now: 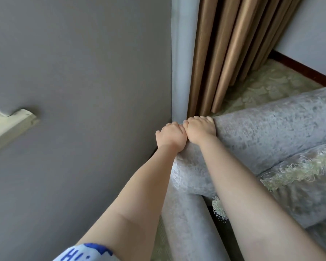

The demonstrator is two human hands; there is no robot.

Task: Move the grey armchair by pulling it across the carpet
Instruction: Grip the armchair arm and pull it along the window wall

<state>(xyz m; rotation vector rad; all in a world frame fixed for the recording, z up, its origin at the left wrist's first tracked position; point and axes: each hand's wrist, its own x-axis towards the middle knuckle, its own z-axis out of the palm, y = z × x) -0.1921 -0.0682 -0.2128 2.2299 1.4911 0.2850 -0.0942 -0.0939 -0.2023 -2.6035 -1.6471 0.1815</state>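
grip: your left hand (170,136) and right hand (200,129) touch, both curled tight over the grey armchair (271,129) back corner | chair: under your palms, beside wall | handling: likely heavy, plush slippery; hold the firm edge

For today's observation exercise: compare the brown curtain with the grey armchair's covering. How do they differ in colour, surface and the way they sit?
The brown curtain is smooth, with a slight sheen; the grey armchair has a mottled, crushed-looking surface. The curtain hangs in long folds down to the carpet; the armchair's fabric is stretched over rounded, padded rolls. The left hand and right hand grip the armchair, not the curtain. Both are textiles.
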